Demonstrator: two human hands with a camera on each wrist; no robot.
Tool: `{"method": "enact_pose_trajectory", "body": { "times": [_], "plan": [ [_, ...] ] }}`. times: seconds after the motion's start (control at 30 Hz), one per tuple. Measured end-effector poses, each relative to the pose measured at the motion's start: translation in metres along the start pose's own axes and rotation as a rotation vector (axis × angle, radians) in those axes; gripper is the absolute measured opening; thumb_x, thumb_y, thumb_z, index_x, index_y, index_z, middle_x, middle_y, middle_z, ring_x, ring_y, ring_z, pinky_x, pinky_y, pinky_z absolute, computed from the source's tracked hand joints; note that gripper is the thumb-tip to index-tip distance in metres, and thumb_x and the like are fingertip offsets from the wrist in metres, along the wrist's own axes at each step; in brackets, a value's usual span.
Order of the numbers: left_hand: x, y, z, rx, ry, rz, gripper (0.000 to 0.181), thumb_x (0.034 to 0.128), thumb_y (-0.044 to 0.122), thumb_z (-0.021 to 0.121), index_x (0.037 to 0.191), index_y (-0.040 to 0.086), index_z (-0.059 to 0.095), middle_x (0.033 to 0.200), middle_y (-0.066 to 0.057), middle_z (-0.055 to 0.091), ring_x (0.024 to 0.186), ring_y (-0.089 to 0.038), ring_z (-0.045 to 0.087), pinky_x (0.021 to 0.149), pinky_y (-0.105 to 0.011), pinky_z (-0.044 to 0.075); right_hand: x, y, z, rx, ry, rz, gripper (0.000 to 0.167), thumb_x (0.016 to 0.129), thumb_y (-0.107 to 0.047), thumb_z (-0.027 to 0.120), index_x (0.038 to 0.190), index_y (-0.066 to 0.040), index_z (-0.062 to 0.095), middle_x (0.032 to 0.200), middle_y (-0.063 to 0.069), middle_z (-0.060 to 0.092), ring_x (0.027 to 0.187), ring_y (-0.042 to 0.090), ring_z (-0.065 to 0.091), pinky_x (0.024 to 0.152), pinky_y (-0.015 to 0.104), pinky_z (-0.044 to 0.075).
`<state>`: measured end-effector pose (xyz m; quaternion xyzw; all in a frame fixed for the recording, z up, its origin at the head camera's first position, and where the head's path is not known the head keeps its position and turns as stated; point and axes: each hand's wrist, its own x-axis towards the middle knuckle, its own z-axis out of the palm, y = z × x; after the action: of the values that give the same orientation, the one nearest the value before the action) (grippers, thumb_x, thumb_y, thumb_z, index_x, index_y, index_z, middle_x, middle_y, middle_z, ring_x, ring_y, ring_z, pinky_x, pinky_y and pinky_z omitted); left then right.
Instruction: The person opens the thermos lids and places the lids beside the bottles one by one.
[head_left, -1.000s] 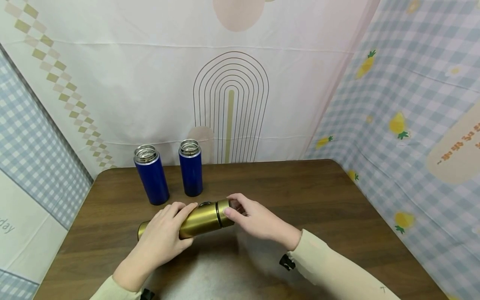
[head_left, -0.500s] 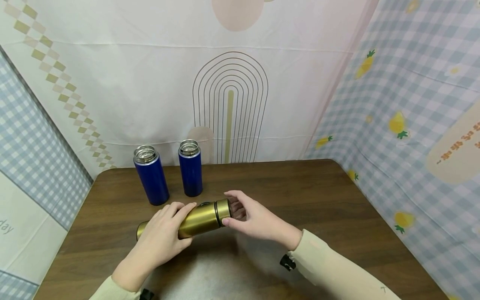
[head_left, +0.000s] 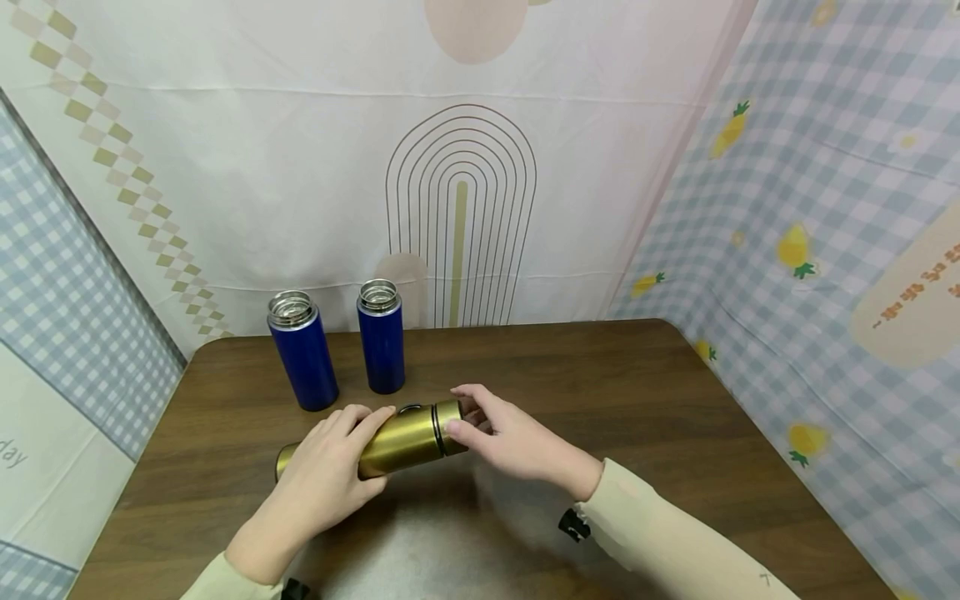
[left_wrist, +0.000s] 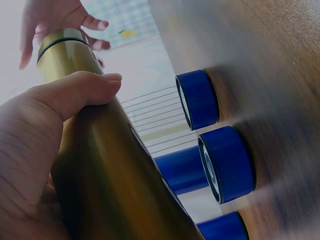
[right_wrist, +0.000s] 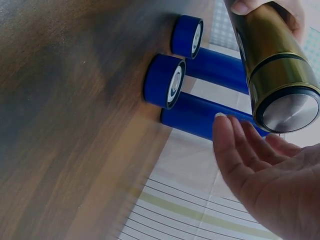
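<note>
In the head view a gold thermos flask (head_left: 405,442) is held on its side above the table, its lid (head_left: 450,427) end raised a little to the right. My left hand (head_left: 322,475) wraps round its body, the thumb lying along it in the left wrist view. My right hand (head_left: 517,437) is at the lid; its fingers are spread and loosely bent. The right wrist view shows these fingers (right_wrist: 232,145) apart from the lid's silver end (right_wrist: 291,111). Whether the right thumb touches the lid is hard to tell.
Two blue bottles (head_left: 303,354) (head_left: 382,342) stand uncapped at the back left of the brown wooden table (head_left: 600,375). Two blue caps (left_wrist: 197,100) (left_wrist: 227,165) sit on the table in front of them, hidden in the head view. Printed cloths hang behind and at the sides.
My right hand drew slightly off the lid half a second ago and has come back close round it. The left hand and flask stay almost where they were.
</note>
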<state>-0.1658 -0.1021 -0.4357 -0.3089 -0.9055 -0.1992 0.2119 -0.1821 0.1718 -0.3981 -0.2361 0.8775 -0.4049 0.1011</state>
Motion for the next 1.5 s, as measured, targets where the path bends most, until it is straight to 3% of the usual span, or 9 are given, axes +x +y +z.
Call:
{"method": "enact_pose_trajectory", "body": {
  "times": [0.2, 0.43, 0.57, 0.83, 1.0, 1.17, 1.33, 1.5],
  "plan": [
    [0.0012, 0.0008, -0.0016, 0.008, -0.001, 0.003, 0.084, 0.0573, 0.026, 0.085, 0.135, 0.014, 0.054, 0.108, -0.004, 0.055, 0.094, -0.025, 0.057, 0.081, -0.044, 0.047, 0.0003, 0.0022, 0.0008, -0.022, -0.001, 0.038, 0.057, 0.095, -0.055, 0.049, 0.137, -0.017, 0.045, 0.105, -0.007, 0.060, 0.093, 0.007, 0.059, 0.081, 0.029, 0.050],
    [0.0007, -0.0001, -0.0019, 0.011, -0.008, -0.005, 0.086, 0.0573, 0.028, 0.087, 0.135, 0.014, 0.053, 0.109, -0.004, 0.056, 0.095, -0.025, 0.057, 0.082, -0.044, 0.046, -0.0003, 0.0050, -0.0018, 0.065, -0.003, -0.063, 0.067, 0.085, -0.037, 0.073, 0.141, -0.025, 0.039, 0.112, -0.001, 0.056, 0.100, 0.013, 0.058, 0.081, 0.033, 0.053],
    [0.0009, -0.0007, -0.0019, 0.012, -0.005, -0.001, 0.085, 0.0571, 0.028, 0.086, 0.135, 0.014, 0.054, 0.109, -0.004, 0.056, 0.095, -0.025, 0.057, 0.082, -0.044, 0.047, -0.0001, 0.0056, -0.0030, 0.100, -0.018, -0.098, 0.072, 0.083, -0.027, 0.077, 0.143, -0.028, 0.036, 0.115, 0.001, 0.054, 0.102, 0.015, 0.057, 0.080, 0.035, 0.054],
    [0.0021, 0.0003, -0.0028, 0.011, -0.008, 0.002, 0.085, 0.0580, 0.028, 0.085, 0.135, 0.014, 0.053, 0.108, -0.003, 0.055, 0.094, -0.024, 0.057, 0.081, -0.043, 0.047, 0.0003, 0.0039, -0.0045, 0.100, -0.025, -0.080, 0.070, 0.084, -0.041, 0.073, 0.143, -0.029, 0.037, 0.116, 0.001, 0.054, 0.102, 0.014, 0.057, 0.081, 0.032, 0.053],
    [0.0029, 0.0019, -0.0042, 0.010, -0.009, 0.011, 0.083, 0.0588, 0.028, 0.085, 0.135, 0.014, 0.054, 0.108, -0.003, 0.055, 0.094, -0.023, 0.057, 0.080, -0.043, 0.047, 0.0009, 0.0012, -0.0081, 0.049, 0.000, -0.013, 0.061, 0.091, -0.053, 0.058, 0.142, -0.025, 0.039, 0.120, -0.003, 0.056, 0.105, 0.010, 0.057, 0.087, 0.032, 0.050],
    [0.0035, 0.0028, -0.0046, 0.013, -0.020, 0.018, 0.083, 0.0598, 0.028, 0.085, 0.135, 0.014, 0.053, 0.109, -0.004, 0.055, 0.093, -0.024, 0.057, 0.080, -0.043, 0.047, 0.0017, 0.0020, -0.0086, 0.043, -0.035, 0.047, 0.053, 0.096, -0.054, 0.048, 0.139, -0.024, 0.043, 0.109, -0.003, 0.061, 0.088, 0.018, 0.065, 0.074, 0.032, 0.054],
    [0.0036, 0.0029, -0.0045, 0.020, -0.032, 0.022, 0.083, 0.0601, 0.028, 0.085, 0.136, 0.014, 0.053, 0.110, -0.005, 0.055, 0.094, -0.025, 0.057, 0.080, -0.043, 0.047, 0.0011, 0.0038, -0.0071, 0.035, -0.079, 0.023, 0.046, 0.092, -0.052, 0.057, 0.131, -0.029, 0.050, 0.101, -0.002, 0.062, 0.085, 0.017, 0.063, 0.070, 0.031, 0.053],
    [0.0032, 0.0027, -0.0052, 0.032, -0.039, 0.024, 0.084, 0.0601, 0.028, 0.086, 0.136, 0.014, 0.053, 0.110, -0.005, 0.055, 0.094, -0.025, 0.057, 0.081, -0.044, 0.047, 0.0011, 0.0054, -0.0076, 0.023, -0.086, -0.027, 0.059, 0.086, -0.048, 0.069, 0.136, -0.029, 0.045, 0.105, -0.002, 0.059, 0.090, 0.012, 0.061, 0.077, 0.029, 0.053]
  ]
}}
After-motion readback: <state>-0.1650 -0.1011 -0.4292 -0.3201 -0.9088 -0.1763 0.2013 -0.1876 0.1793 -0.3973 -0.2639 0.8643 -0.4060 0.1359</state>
